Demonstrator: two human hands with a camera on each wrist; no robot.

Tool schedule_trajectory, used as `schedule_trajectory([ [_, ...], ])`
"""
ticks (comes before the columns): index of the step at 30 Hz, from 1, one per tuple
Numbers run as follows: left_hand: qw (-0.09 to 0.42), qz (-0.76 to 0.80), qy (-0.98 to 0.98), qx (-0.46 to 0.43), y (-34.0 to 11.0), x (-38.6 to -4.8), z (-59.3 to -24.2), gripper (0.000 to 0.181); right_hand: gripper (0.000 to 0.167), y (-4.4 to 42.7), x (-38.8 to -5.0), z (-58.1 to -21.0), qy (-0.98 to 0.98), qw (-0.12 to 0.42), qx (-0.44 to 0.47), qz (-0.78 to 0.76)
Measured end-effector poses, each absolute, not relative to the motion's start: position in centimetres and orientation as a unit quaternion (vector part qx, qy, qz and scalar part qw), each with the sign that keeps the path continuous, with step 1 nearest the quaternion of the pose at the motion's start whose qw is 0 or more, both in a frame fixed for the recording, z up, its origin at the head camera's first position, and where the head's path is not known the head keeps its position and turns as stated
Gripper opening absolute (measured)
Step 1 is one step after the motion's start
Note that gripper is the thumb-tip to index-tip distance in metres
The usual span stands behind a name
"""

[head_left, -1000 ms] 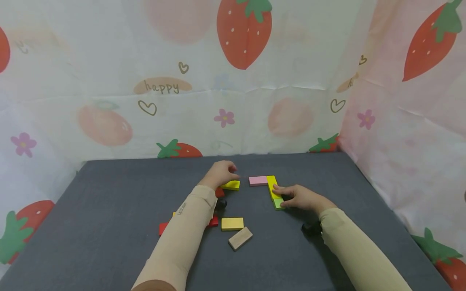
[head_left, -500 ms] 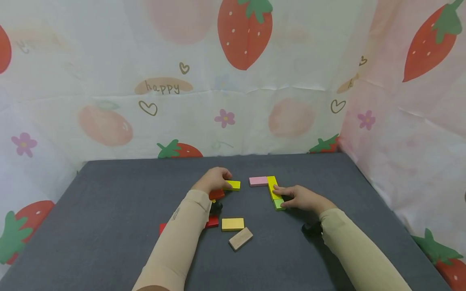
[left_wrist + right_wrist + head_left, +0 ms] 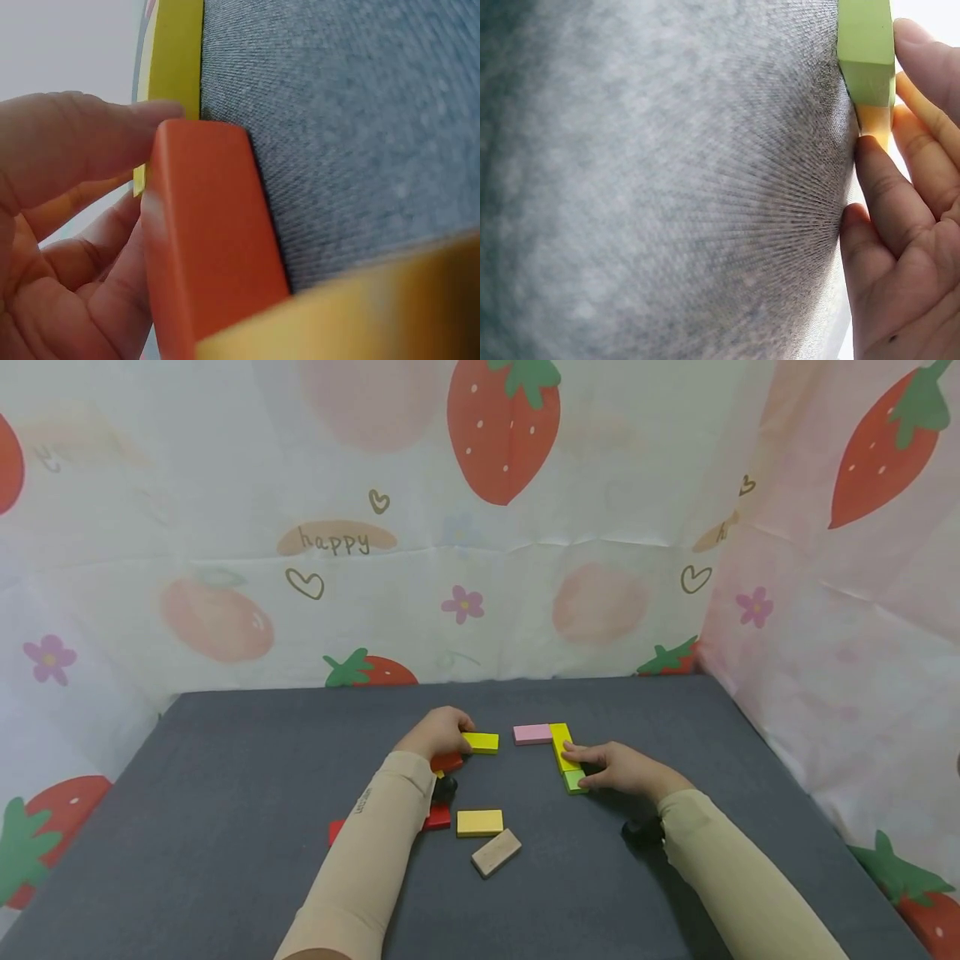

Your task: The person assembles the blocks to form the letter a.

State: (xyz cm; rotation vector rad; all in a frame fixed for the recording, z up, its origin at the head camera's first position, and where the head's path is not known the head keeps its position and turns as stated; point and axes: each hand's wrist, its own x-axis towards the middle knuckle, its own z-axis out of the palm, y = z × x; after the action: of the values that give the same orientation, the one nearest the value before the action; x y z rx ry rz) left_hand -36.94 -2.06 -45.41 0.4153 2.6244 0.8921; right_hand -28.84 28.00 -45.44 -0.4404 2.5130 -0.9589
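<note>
My left hand (image 3: pixel 438 732) pinches the left end of a yellow block (image 3: pixel 483 743), its thumb on the near side. An orange-red block (image 3: pixel 217 240) lies right by that thumb in the left wrist view, end-on to the yellow one. In the head view, my right hand (image 3: pixel 626 770) rests against a connected group of blocks. Its index fingertip touches an upright-running yellow block (image 3: pixel 562 739), and its thumb touches a light green block (image 3: pixel 573 782) at the near end. A pink block (image 3: pixel 532 734) adjoins the far end of that yellow block, pointing left.
Red blocks (image 3: pixel 438 817) lie partly hidden under the left forearm. Nearer the front are a pale yellow block (image 3: pixel 480 823) and a slanted plain wooden block (image 3: pixel 496 852). A gap of dark grey tabletop (image 3: pixel 504 777) separates the left blocks from the pink one.
My left hand has come down and to the left onto the yellow block's end. That block has slid slightly right. My right hand stays in place on its blocks.
</note>
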Motion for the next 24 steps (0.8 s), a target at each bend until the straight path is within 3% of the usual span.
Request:
schedule_trajectory([
  [8,0.158,0.301,0.93,0.14,-1.9,-37.0,-45.6,0.015,0.06,28.1,-28.9,-45.7,0.901,0.205,-0.154,-0.35],
  [24,0.129,0.279,0.941,0.139,-0.5,-37.1,-44.9,0.014,0.06,28.1,-29.0,-45.8,0.899,0.205,-0.155,-0.355],
])
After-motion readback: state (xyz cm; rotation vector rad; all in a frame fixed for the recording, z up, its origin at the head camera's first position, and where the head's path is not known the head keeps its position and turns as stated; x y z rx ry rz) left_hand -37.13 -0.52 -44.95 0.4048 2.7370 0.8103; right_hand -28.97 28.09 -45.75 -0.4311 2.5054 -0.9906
